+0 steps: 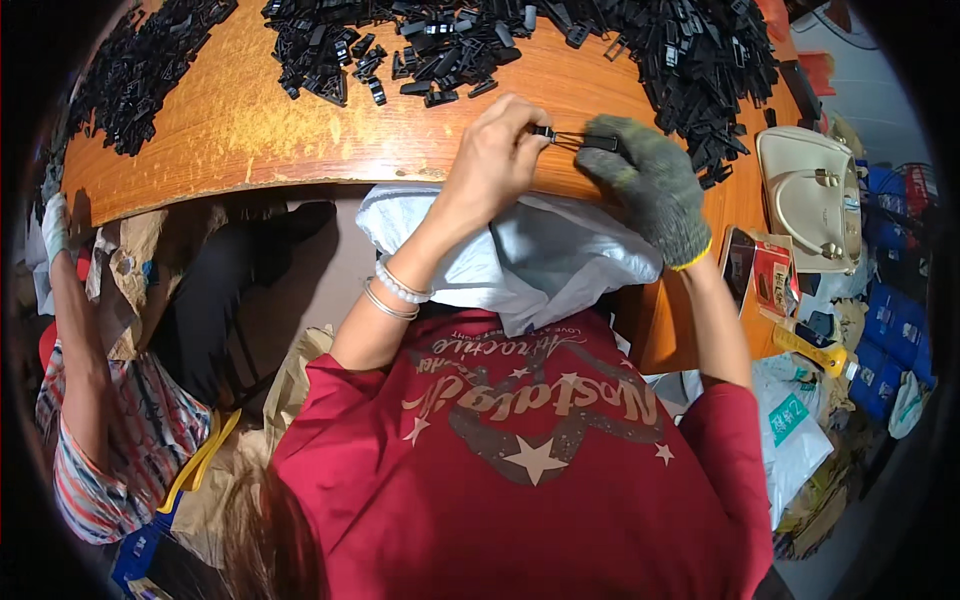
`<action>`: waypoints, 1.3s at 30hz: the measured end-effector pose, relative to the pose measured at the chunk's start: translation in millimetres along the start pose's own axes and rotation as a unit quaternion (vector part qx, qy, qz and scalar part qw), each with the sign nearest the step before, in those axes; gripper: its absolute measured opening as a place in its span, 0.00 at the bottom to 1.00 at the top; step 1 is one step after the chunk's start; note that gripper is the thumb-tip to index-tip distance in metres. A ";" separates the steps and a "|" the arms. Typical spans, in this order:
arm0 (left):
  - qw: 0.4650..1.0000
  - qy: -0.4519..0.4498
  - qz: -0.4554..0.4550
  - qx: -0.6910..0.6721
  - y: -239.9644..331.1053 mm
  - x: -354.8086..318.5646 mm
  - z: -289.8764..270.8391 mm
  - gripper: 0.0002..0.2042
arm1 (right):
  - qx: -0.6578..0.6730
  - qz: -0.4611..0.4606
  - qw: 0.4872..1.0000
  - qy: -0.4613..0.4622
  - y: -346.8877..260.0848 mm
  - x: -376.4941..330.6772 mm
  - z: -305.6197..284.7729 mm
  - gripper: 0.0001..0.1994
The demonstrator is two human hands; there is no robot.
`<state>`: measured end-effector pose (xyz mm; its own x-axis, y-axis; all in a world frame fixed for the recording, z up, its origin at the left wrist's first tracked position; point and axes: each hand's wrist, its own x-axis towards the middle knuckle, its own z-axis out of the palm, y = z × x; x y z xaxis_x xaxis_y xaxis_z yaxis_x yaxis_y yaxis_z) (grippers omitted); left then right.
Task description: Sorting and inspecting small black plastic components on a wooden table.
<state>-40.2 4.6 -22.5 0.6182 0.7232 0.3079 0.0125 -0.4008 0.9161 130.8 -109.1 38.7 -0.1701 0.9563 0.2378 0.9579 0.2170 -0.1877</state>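
Observation:
Over the table's near edge, the bare thumb and fingers of my left hand (497, 150) pinch one end of a small black plastic part. My right hand (645, 180), in a grey knit glove with a yellow cuff, grips a flat black plastic piece (602, 144) at the other end. Thin dark strips (567, 138) run between the two hands; whether these are one part or two joined ones I cannot tell. Below my hands a pale plastic bag (450, 245) lies across my lap.
Heaps of black plastic parts (440, 50) cover the far side of the wooden table (250, 140), with more at far left and right. A cream handbag (805, 185), a phone (738, 258) and a red box (775, 275) sit at right. Another person's arm (85, 370) is at left.

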 end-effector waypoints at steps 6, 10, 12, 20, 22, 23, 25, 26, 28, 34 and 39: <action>0.850 -0.066 -0.187 -0.488 20.1 -12.9 -4.6 0.07 | 0.451 0.353 0.819 0.041 -21.3 -22.6 -8.9 0.15; 0.838 -0.070 -0.238 -0.486 28.5 -18.5 0.2 0.11 | 0.464 0.288 0.835 0.069 -27.7 -27.8 -7.4 0.15; 0.783 -0.095 -0.261 -0.557 42.4 -20.8 0.4 0.14 | 0.430 0.241 0.866 0.088 -22.0 -34.0 1.7 0.15; 0.884 -0.064 -0.305 -0.348 51.9 -22.7 5.9 0.11 | 0.469 0.200 0.851 0.123 -30.8 -39.1 14.7 0.12; 0.894 -0.066 -0.302 -0.325 57.0 -23.6 4.3 0.11 | 0.462 0.185 0.857 0.134 -29.1 -40.3 21.4 0.12; 0.903 -0.068 -0.299 -0.302 59.2 -23.3 3.2 0.11 | 0.453 0.171 0.863 0.144 -28.2 -41.1 24.0 0.12; 0.920 -0.077 -0.291 -0.252 59.9 -21.0 2.1 0.12 | 0.399 0.127 0.894 0.158 -25.2 -43.1 27.4 0.12; 0.934 -0.084 -0.282 -0.201 59.2 -19.4 1.5 0.13 | 0.342 0.082 0.920 0.170 -24.5 -42.7 27.0 0.12; 0.963 -0.093 -0.226 -0.113 38.5 -15.0 -1.5 0.13 | 0.441 0.174 0.875 0.101 -33.8 -42.9 10.9 0.13; 0.985 0.011 0.037 0.168 -0.1 48.1 5.9 0.11 | 0.539 0.239 0.804 -0.072 -42.1 -49.6 -10.2 0.15; 0.913 0.041 0.143 0.380 -10.4 106.9 38.8 0.11 | 0.589 0.306 0.747 -0.045 -39.8 -53.6 -13.1 0.12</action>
<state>56.2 64.3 -9.1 0.6206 0.5550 0.5539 0.4208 -0.8318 0.3620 104.9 -171.5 45.9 0.1500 0.9449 -0.2911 0.0045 -0.2951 -0.9555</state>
